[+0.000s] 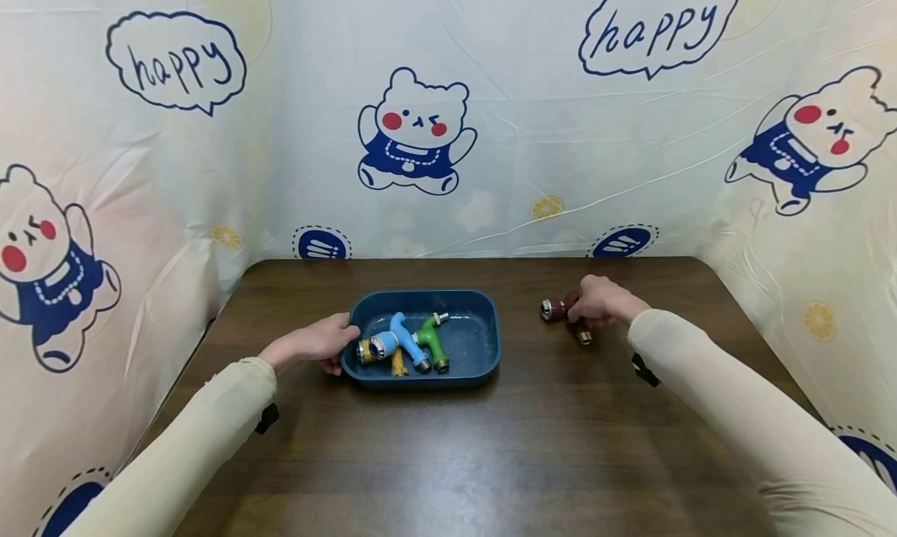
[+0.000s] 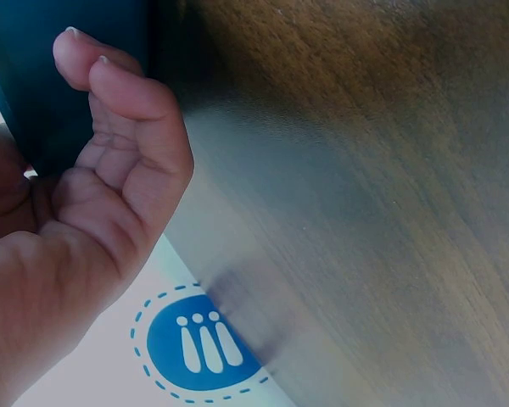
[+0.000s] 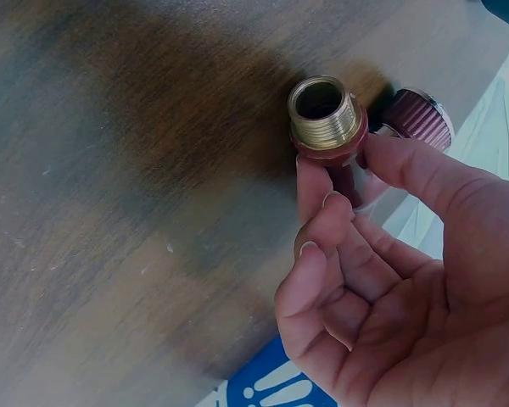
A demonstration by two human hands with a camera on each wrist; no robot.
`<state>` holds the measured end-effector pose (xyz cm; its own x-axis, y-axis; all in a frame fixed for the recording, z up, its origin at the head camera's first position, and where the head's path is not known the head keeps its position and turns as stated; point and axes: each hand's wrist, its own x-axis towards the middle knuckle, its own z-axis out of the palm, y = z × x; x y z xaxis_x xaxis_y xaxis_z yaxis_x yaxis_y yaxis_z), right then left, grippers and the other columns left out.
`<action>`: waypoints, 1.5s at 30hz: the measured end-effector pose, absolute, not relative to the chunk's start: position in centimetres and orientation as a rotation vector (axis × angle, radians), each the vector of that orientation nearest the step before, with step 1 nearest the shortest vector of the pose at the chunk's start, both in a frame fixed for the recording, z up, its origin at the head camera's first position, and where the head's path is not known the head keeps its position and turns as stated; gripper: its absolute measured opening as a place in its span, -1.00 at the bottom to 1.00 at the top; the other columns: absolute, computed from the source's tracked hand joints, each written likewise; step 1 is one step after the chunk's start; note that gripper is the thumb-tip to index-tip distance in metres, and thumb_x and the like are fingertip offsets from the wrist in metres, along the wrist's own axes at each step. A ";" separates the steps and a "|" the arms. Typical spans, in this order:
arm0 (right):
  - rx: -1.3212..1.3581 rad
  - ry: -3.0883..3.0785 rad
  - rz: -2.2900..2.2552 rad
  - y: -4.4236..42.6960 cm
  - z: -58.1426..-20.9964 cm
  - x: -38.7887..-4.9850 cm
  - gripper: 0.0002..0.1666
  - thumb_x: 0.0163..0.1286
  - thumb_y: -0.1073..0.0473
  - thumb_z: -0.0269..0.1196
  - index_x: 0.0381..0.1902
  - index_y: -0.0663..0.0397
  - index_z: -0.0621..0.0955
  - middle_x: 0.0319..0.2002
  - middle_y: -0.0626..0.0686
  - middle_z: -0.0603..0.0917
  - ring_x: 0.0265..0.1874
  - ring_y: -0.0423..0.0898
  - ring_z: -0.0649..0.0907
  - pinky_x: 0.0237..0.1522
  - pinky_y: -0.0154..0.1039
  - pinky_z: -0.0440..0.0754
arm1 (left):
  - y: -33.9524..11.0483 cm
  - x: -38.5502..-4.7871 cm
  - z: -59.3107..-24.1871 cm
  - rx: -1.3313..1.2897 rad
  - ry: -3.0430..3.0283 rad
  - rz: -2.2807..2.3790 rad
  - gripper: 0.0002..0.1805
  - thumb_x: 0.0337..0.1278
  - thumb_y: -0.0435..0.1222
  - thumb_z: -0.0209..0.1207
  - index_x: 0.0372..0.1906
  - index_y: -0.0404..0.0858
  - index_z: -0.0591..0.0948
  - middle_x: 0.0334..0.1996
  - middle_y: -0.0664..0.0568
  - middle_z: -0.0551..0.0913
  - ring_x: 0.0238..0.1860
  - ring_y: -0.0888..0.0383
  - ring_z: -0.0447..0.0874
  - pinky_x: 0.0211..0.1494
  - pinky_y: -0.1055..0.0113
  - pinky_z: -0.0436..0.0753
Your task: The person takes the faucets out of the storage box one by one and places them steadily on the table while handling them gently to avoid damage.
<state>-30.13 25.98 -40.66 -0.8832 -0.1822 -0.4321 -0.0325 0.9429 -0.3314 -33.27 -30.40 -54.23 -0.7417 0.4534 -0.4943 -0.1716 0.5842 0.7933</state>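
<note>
My left hand point(image 1: 318, 341) grips the left end of a dark blue plastic basin point(image 1: 459, 380). In the left wrist view its curled fingers point(image 2: 144, 102) lie against the basin's outer wall. Inside the basin are a light blue faucet point(image 1: 402, 335), a green faucet point(image 1: 430, 338) and a yellow faucet point(image 1: 398, 362), partly covered by the blue one. To the right of the basin, my right hand point(image 1: 604, 300) pinches a dark red faucet point(image 1: 556, 310) between thumb and fingers. Its brass threaded end and ribbed knob point(image 3: 417, 119) show in the right wrist view.
The brown wooden table point(image 1: 448, 459) runs back to a white printed cloth point(image 1: 504, 148) with bears and lettering, which hangs behind and on both sides. A dark strap piece point(image 1: 645, 370) shows under the right wrist.
</note>
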 end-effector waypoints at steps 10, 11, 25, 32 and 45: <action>-0.127 2.617 -0.472 26.2 -40.5 -30.0 -0.68 0.29 0.11 0.40 -0.55 0.24 0.67 -0.66 0.06 0.64 -0.71 -0.15 0.54 -0.71 -0.35 0.48 | -30.5 -33.5 -54.2 0.204 2.126 1.162 -0.60 0.61 -0.10 0.01 0.20 -0.35 0.40 -0.33 -0.40 0.70 -0.48 -0.30 0.76 -0.41 -0.16 0.80; -0.128 2.617 -0.474 26.1 -40.4 -30.0 -0.68 0.29 0.11 0.40 -0.55 0.24 0.67 -0.66 0.07 0.64 -0.71 -0.14 0.54 -0.70 -0.34 0.49 | -30.5 -33.5 -54.2 0.205 2.124 1.161 -0.60 0.61 -0.10 0.01 0.21 -0.35 0.39 -0.33 -0.41 0.70 -0.48 -0.31 0.76 -0.41 -0.17 0.80; -0.111 2.600 -0.498 26.5 -40.0 -29.6 -0.58 0.37 0.00 0.43 -0.52 0.24 0.71 -0.60 0.10 0.71 -0.65 -0.11 0.61 -0.60 -0.25 0.60 | -29.4 -31.2 -51.4 0.306 2.179 1.091 -0.63 0.69 -0.10 -0.12 0.20 -0.34 0.36 -0.35 -0.24 0.68 -0.52 -0.08 0.75 -0.45 0.06 0.81; -0.109 2.588 -0.484 26.6 -39.2 -29.4 -0.59 0.38 0.00 0.42 -0.50 0.23 0.70 -0.59 0.08 0.71 -0.63 -0.11 0.62 -0.58 -0.24 0.62 | -30.5 -32.9 -53.7 0.282 2.086 1.172 -0.56 0.64 -0.05 0.00 0.20 -0.36 0.36 -0.36 -0.30 0.69 -0.52 -0.16 0.76 -0.46 -0.02 0.81; -0.138 2.592 -0.441 26.0 -37.7 -29.6 -0.64 0.36 0.05 0.43 -0.45 0.24 0.69 -0.57 0.08 0.74 -0.60 -0.09 0.66 -0.60 -0.27 0.61 | -25.5 -27.1 -43.9 0.309 2.210 0.987 -0.69 0.66 -0.18 -0.13 0.03 -0.41 0.39 -0.50 -0.12 0.64 -0.59 0.09 0.68 -0.47 0.21 0.78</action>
